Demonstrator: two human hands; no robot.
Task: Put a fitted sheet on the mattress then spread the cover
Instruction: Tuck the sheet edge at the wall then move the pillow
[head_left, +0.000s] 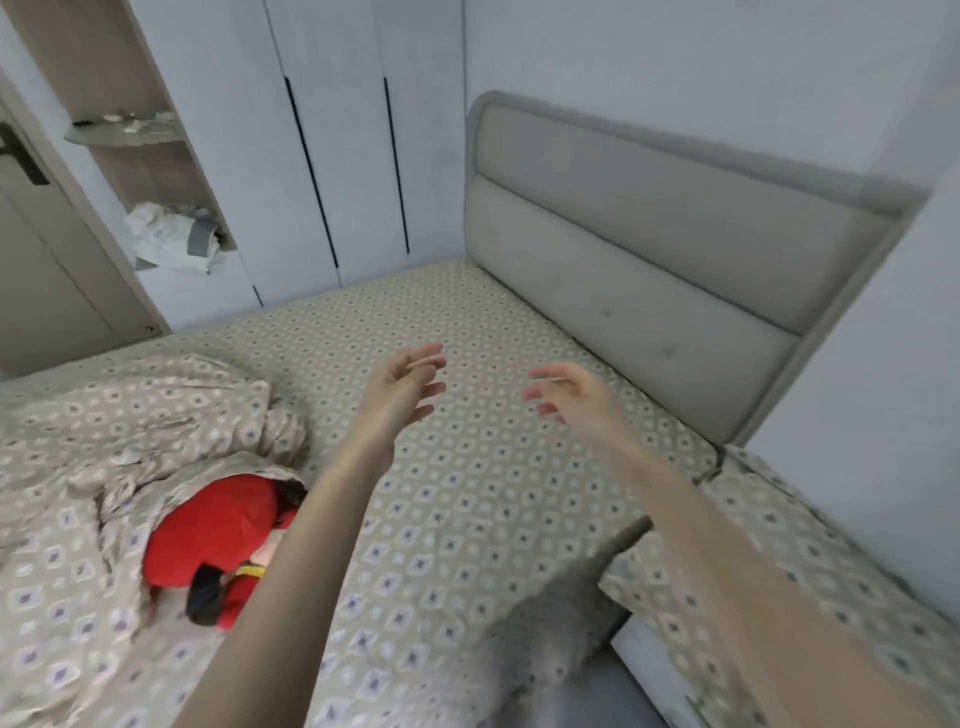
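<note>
A beige fitted sheet (467, 467) with a diamond pattern lies stretched flat over the mattress, up to the grey padded headboard (649, 244). A cover (104, 467) in the same pattern is bunched in a heap on the left of the bed. My left hand (405, 387) and my right hand (569, 392) are both raised above the middle of the sheet, fingers spread and relaxed, palms facing each other, holding nothing. Neither hand touches the fabric.
A red plush toy (223, 535) lies half under the bunched cover at the left. A pillow (779, 545) in the same pattern sits at the right beside the wall. White wardrobe doors (337, 156) and open shelves (156, 171) stand behind the bed.
</note>
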